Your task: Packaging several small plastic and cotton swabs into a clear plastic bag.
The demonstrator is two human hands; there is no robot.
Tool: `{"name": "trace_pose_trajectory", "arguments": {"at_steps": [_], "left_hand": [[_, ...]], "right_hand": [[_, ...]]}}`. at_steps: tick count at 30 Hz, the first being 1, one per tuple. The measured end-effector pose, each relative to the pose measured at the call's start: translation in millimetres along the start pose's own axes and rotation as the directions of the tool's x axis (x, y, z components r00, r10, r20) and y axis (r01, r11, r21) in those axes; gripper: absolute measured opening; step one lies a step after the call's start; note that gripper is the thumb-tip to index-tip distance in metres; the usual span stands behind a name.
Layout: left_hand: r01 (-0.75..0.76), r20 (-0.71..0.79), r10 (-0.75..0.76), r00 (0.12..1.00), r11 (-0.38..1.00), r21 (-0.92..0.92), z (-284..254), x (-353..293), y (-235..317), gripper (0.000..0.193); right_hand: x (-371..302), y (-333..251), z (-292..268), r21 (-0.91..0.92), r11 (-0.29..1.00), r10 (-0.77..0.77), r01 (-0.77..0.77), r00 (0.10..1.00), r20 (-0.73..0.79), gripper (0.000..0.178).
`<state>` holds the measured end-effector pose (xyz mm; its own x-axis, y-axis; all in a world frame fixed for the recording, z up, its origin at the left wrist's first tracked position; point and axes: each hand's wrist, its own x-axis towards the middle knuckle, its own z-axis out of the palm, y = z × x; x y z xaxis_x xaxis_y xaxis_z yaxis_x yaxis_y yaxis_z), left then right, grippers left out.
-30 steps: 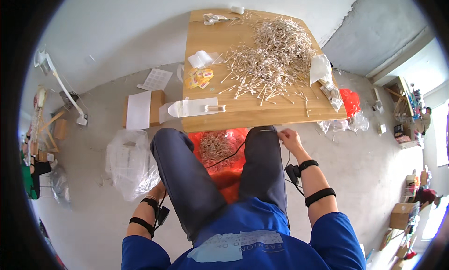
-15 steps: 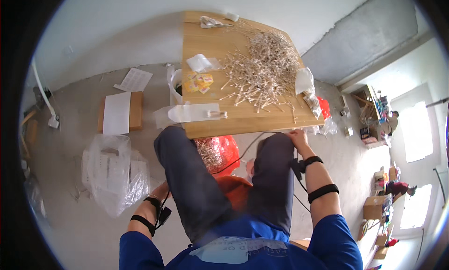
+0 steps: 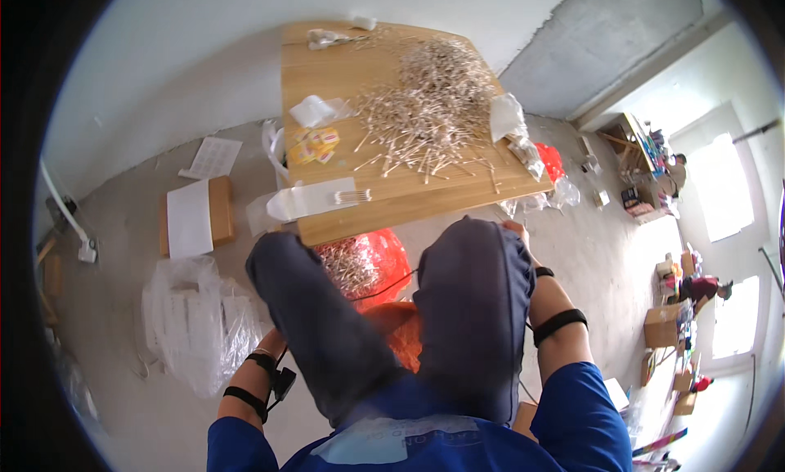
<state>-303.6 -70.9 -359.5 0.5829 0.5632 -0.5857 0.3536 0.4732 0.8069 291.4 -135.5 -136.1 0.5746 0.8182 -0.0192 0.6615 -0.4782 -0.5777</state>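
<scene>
Swabs (image 3: 441, 92) heaped on table (image 3: 335, 73); more in red bag (image 3: 391, 261) between the legs (image 3: 474, 280). Right hand (image 3: 518, 231) and left hand (image 3: 273, 340) each beside a leg, mostly hidden; finger opening and any hold cannot be told. Risk, judged: legs bumping the table could shake swabs off; shifting feet might tip the bag, spilling it.

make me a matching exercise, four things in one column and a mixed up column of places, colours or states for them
Column one
1. swab pile
2. small packets
3. red bag
4. cardboard box

Column two
A. partly covered by a white sheet
B. yellow
C. heaped loose on the table
D. with swabs inside

Right pairs: 1-C, 2-B, 3-D, 4-A
</scene>
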Motion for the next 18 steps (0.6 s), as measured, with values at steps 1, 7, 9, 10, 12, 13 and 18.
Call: {"name": "trace_pose_trajectory", "arguments": {"at_steps": [1,7,9,10,12,13,18], "left_hand": [[-0.012,0.014,0.012,1.0,1.0,0.008,-10.0,-6.6,-5.2,0.029],[-0.078,0.108,0.071,0.992,0.995,0.06,0.5,13.1,6.2,0.03],[-0.08,0.087,0.075,0.993,0.995,0.058,10.9,12.9,17.3,0.03],[-0.084,0.081,0.079,0.994,0.995,0.062,5.7,-2.8,0.7,0.03],[-0.084,0.087,0.08,0.993,0.995,0.051,18.7,-1.8,5.8,0.03],[-0.115,0.144,0.107,0.984,0.992,0.049,41.7,23.4,22.4,0.03],[-0.03,0.134,0.026,0.991,0.999,0.03,21.9,-14.0,-1.8,0.03]], "right_hand": [[7.6,-16.0,-1.0,0.036,0.999,0.034,-0.034,0.999,-0.001,0.004],[32.1,35.2,-24.8,-0.202,0.973,0.074,-0.113,0.979,-0.193,0.006],[20.4,55.6,-13.9,-0.372,0.92,0.027,-0.127,0.965,-0.262,0.005],[14.5,67.7,-11.1,-0.335,0.925,0.061,-0.177,0.942,-0.329,0.007],[10.8,90.0,-16.9,-0.292,0.897,0.344,-0.332,0.939,-0.012,0.011],[5.6,132.3,-50.6,-0.529,0.813,0.381,-0.244,0.909,0.167,0.009],[-107.9,161.4,6.1,0.001,0.704,0.666,-0.71,0.661,0.345,0.016]]}}
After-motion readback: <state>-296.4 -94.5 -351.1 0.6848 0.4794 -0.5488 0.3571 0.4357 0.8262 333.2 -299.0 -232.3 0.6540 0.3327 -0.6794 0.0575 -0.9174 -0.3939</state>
